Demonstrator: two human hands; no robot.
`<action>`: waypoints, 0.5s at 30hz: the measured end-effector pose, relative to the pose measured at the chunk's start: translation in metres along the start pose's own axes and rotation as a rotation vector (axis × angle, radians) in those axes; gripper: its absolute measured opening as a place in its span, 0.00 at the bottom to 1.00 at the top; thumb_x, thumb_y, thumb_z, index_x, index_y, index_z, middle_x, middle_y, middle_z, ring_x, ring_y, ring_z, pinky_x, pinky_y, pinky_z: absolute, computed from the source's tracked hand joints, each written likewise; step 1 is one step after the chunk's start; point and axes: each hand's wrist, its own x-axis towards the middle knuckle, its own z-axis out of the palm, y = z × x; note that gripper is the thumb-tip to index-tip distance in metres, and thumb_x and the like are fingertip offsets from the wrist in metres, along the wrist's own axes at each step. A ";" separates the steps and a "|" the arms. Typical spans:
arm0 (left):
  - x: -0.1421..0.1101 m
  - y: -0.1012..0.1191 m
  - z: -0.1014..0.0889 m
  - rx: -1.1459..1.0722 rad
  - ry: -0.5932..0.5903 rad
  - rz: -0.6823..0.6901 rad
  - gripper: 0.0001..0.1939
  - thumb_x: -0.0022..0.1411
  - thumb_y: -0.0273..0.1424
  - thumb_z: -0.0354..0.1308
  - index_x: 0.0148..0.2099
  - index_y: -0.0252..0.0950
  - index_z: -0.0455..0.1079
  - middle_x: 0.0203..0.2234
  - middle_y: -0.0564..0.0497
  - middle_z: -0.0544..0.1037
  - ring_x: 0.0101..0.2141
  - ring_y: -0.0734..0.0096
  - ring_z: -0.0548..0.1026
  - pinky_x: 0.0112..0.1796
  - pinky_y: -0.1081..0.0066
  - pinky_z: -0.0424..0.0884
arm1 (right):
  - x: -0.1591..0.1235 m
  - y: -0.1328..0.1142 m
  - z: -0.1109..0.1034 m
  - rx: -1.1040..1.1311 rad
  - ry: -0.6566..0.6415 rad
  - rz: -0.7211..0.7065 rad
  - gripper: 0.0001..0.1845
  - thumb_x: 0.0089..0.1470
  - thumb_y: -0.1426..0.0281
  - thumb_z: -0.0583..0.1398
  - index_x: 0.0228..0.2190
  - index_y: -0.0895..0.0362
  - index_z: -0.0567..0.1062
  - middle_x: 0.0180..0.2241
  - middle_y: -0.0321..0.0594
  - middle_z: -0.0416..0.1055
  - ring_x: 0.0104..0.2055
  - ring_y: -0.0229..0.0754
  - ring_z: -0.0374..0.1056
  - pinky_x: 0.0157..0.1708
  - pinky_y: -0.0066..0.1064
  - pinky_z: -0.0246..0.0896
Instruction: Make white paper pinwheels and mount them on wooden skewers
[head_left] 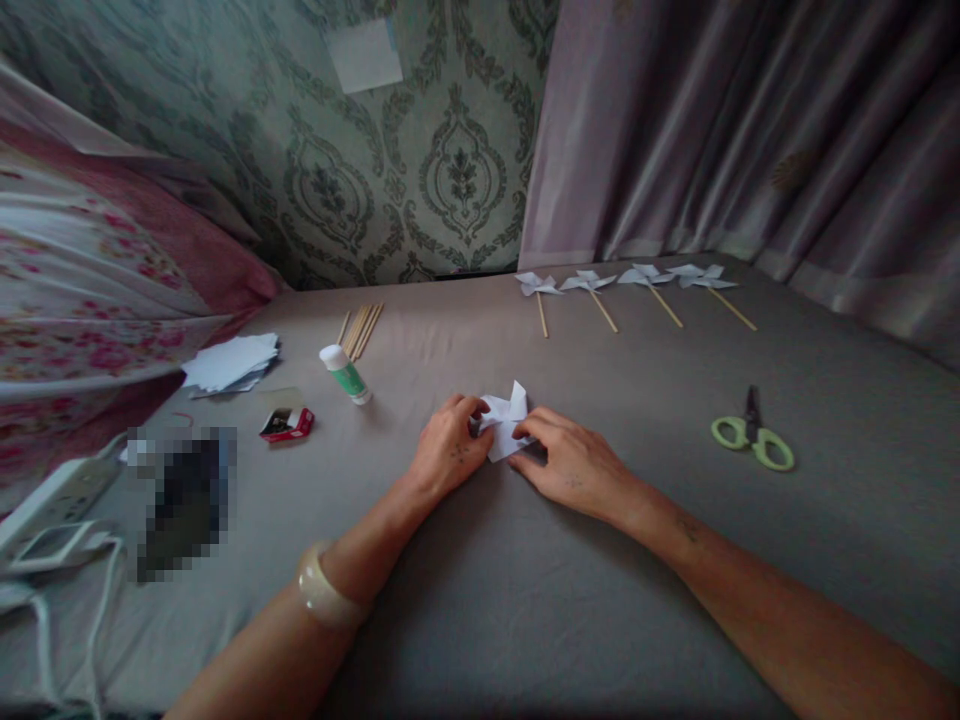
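Note:
A white paper pinwheel (504, 428) with folded blades is between my hands, just above or on the grey cloth; one blade points up at the back. My left hand (454, 440) pinches its left side between thumb and fingers. On the right side, my right hand (566, 455) has thumb and fingers closed on the paper's edge. The fingers cover part of the folds. No stick shows on this pinwheel.
Finished pinwheels on sticks (600, 285) lie at the back right. Green-handled scissors (752, 430) rest at right. Leftward are a glue stick (346, 377), wooden sticks (364, 330), a small red box (287, 424), stacked paper (231, 362) and a power strip (56, 500) with cables.

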 end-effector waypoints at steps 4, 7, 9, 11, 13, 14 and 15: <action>0.007 0.001 -0.017 -0.090 0.470 0.002 0.03 0.55 0.27 0.53 0.30 0.36 0.67 0.25 0.53 0.69 0.27 0.73 0.68 0.32 0.71 0.66 | 0.009 0.015 -0.004 0.054 0.182 0.109 0.10 0.54 0.65 0.58 0.24 0.56 0.72 0.27 0.39 0.72 0.28 0.40 0.68 0.30 0.31 0.57; 0.015 -0.014 -0.043 -0.064 0.864 -0.087 0.09 0.52 0.27 0.55 0.38 0.36 0.64 0.33 0.50 0.68 0.33 0.69 0.67 0.37 0.67 0.66 | 0.016 0.022 -0.005 0.104 0.303 0.198 0.17 0.54 0.60 0.56 0.19 0.55 0.69 0.20 0.38 0.69 0.24 0.40 0.66 0.26 0.31 0.53; 0.020 -0.031 -0.059 -0.040 1.029 -0.231 0.19 0.48 0.27 0.57 0.45 0.35 0.60 0.40 0.47 0.65 0.39 0.65 0.67 0.43 0.63 0.66 | 0.018 0.022 -0.003 0.137 0.326 0.210 0.18 0.52 0.58 0.55 0.18 0.55 0.68 0.18 0.38 0.68 0.22 0.40 0.65 0.25 0.31 0.52; 0.024 -0.050 -0.069 -0.004 1.085 -0.366 0.26 0.45 0.27 0.58 0.48 0.34 0.57 0.44 0.44 0.63 0.45 0.60 0.66 0.49 0.59 0.63 | 0.018 0.020 -0.002 0.162 0.330 0.201 0.18 0.51 0.57 0.55 0.18 0.54 0.67 0.18 0.38 0.69 0.22 0.40 0.65 0.24 0.31 0.52; 0.026 -0.066 -0.071 0.019 1.057 -0.512 0.28 0.43 0.27 0.59 0.48 0.34 0.56 0.45 0.43 0.62 0.48 0.55 0.65 0.51 0.56 0.61 | 0.017 0.020 -0.001 0.175 0.326 0.200 0.18 0.51 0.57 0.54 0.17 0.54 0.67 0.17 0.38 0.68 0.21 0.41 0.65 0.24 0.31 0.53; 0.026 -0.073 -0.069 0.020 1.027 -0.596 0.28 0.42 0.27 0.60 0.48 0.35 0.56 0.45 0.42 0.63 0.49 0.53 0.65 0.51 0.54 0.61 | 0.017 0.020 -0.001 0.179 0.324 0.204 0.18 0.51 0.56 0.54 0.17 0.54 0.67 0.17 0.38 0.68 0.21 0.41 0.65 0.24 0.31 0.53; 0.026 -0.079 -0.067 0.016 0.992 -0.673 0.28 0.41 0.28 0.60 0.47 0.36 0.56 0.44 0.43 0.64 0.50 0.51 0.65 0.51 0.53 0.61 | 0.017 0.020 0.000 0.182 0.321 0.208 0.18 0.51 0.56 0.54 0.17 0.54 0.67 0.17 0.38 0.68 0.21 0.41 0.65 0.24 0.31 0.53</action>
